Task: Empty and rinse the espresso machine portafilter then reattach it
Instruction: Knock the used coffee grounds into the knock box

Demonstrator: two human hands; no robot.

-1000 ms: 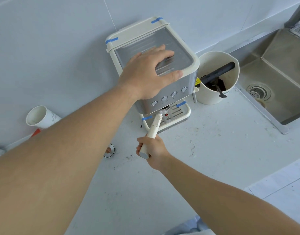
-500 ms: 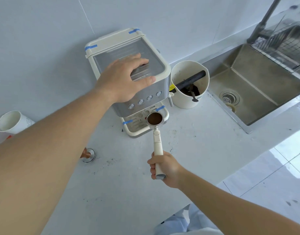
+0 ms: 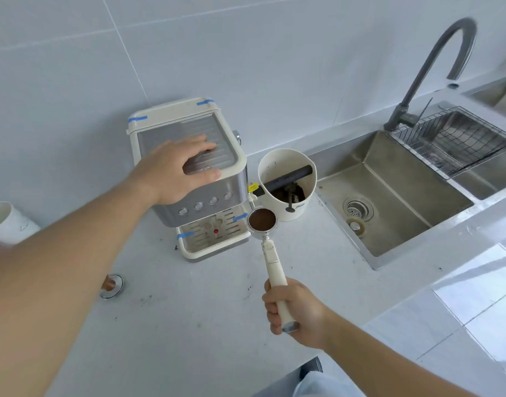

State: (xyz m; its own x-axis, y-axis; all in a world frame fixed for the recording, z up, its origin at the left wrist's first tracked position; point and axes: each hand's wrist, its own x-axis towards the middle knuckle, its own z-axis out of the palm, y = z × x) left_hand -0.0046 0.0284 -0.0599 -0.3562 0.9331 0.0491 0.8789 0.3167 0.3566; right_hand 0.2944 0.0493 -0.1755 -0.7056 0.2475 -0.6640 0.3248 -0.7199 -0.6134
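Observation:
A cream and steel espresso machine (image 3: 208, 196) stands against the wall. My left hand (image 3: 174, 170) rests flat on its top with fingers spread. My right hand (image 3: 291, 310) grips the cream handle of the portafilter (image 3: 261, 220), held level in front of the machine, to the right of its drip tray. The portafilter basket is full of dark used coffee grounds. A cream knock box (image 3: 287, 183) with a black bar and grounds inside sits just behind the basket.
A steel sink (image 3: 389, 196) with a drain and a grey tap (image 3: 435, 67) lies to the right, with a wire rack (image 3: 452, 138) over its far part. A paper cup (image 3: 8, 222) and a small tamper (image 3: 111, 285) sit at left. Coffee specks dot the counter.
The portafilter has come out from under the machine's group head and now hangs free to the right of the drip tray. My left hand stays on the machine top.

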